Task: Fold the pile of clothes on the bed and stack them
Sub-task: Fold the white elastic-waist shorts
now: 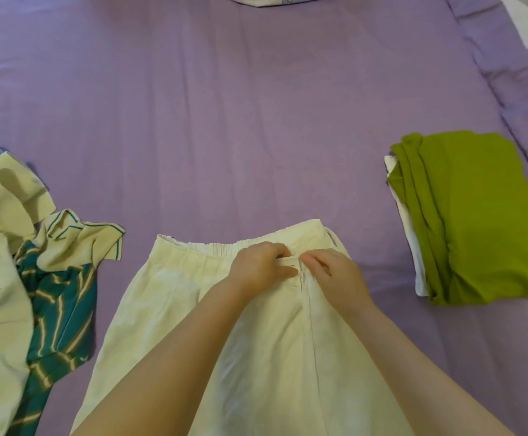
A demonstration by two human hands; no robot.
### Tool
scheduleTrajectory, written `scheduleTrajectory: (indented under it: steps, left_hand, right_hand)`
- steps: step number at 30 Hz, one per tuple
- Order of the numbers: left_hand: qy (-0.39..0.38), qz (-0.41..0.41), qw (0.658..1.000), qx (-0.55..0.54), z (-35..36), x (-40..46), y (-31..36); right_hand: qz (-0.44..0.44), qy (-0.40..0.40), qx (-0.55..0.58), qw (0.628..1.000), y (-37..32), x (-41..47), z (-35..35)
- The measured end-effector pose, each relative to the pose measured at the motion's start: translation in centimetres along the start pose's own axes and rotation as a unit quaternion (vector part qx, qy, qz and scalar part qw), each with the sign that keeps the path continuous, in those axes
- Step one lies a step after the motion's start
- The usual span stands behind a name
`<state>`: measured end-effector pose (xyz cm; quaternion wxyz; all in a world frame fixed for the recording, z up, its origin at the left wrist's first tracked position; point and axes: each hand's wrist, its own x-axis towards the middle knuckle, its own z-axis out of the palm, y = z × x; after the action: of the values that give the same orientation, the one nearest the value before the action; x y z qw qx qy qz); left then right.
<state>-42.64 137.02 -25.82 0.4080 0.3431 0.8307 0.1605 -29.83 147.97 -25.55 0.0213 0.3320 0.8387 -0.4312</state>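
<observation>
2 hands [297, 270] pinch cream trousers' [168, 297] waistband.

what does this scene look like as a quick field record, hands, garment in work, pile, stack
surface: purple bed sheet
garment in work: cream skirt, spread flat, waistband away from the person
left hand: pinches the waistband at the front closure
right hand: pinches the same closure from the other side
unfolded pile: at left, cream pieces and a teal striped garment
folded stack: at right, green garment on top of a white garment
fold state: skirt not yet folded
</observation>
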Motion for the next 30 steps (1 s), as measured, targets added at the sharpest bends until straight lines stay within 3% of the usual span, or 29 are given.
scheduleTrajectory:
  steps: [5,10,17,25,30]
  left_hand:
    - [0.030,-0.001,0.999,0.035,0.5,0.0,0.3]
    - [0.047,-0.024,0.999,0.010,0.5,-0.2,0.3]
    - [0.020,-0.033,0.995,-0.087,0.9,0.1,0.0]
    - [-0.041,-0.039,0.998,0.014,0.3,0.9,0.5]
    - [-0.030,-0.021,0.998,-0.042,-0.4,1.0,0.8]
  right_hand:
    - [-0.033,-0.027,-0.137,0.990,0.3,-0.5,0.7]
    - [-0.022,-0.002,-0.099,0.995,0.5,0.7,-0.2]
    - [-0.093,-0.036,-0.045,0.994,1.6,1.6,-0.5]
    - [-0.119,-0.016,-0.127,0.985,2.0,1.2,0.7]
    - [-0.081,-0.063,-0.142,0.985,1.7,2.2,0.2]
